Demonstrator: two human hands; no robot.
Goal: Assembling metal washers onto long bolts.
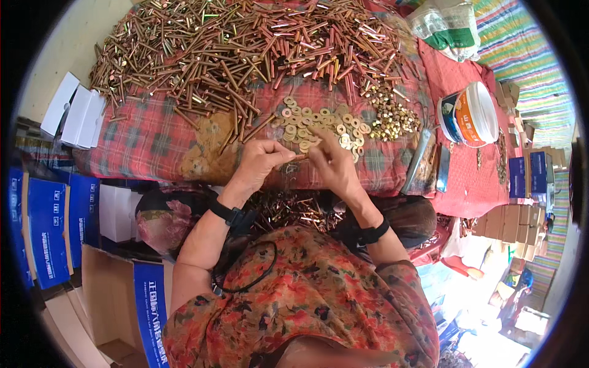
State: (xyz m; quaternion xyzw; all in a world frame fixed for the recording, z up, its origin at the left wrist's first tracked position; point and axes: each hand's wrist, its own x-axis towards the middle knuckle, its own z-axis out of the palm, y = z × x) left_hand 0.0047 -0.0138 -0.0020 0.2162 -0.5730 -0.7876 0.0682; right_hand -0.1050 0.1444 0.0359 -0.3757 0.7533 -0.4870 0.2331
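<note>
My left hand [264, 162] is closed in a pinch on a thin copper-coloured bolt [300, 157], which points right toward my other hand. Close to the bolt's free end, my right hand [334, 163] has its fingers bent inward; whatever they grip is hidden. Just beyond both hands lies a spread of flat brass-coloured washers [299, 120]. Small gold-coloured nuts [392, 116] are heaped to the right of the washers. A large pile of long copper-coloured bolts [245, 49] covers the far side of the red plaid cloth [150, 144].
At the right stand a white bucket [485, 113] with an orange and blue label and a white-green sack [451, 27]. A long metal tool [418, 156] lies near the cloth's right edge. White boxes [86, 116] and blue cartons [49, 227] are on the left. More bolts [294, 211] lie below the edge between my knees.
</note>
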